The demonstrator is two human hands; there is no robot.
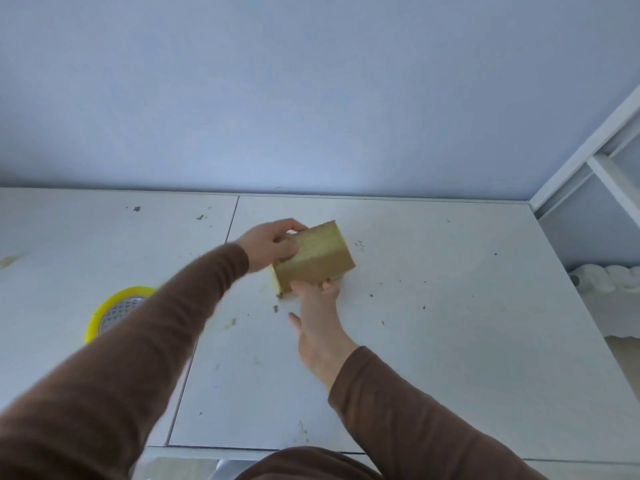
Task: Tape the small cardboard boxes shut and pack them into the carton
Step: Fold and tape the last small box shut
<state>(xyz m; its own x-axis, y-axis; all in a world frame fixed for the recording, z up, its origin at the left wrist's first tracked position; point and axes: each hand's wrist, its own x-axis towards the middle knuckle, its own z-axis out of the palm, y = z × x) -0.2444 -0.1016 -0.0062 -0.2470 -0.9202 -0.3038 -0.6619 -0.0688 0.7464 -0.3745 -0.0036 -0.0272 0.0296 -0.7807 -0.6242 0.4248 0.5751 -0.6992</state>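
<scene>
A small brown cardboard box (pixel 317 259) sits near the middle of the white table (pixel 433 306), its top covered with glossy tape. My left hand (pixel 272 245) grips the box's far left end, fingers curled over the top edge. My right hand (pixel 318 318) holds the near side of the box, fingers tucked under its lower edge and thumb spread out to the left. A roll of yellow tape (pixel 116 308) lies on the table to the left, partly hidden behind my left sleeve. No carton is in view.
The table top carries small dark specks and scraps. A white shelf frame (pixel 588 161) stands at the right against the wall, with a white knotted bundle (pixel 609 278) below it beside the table's right edge.
</scene>
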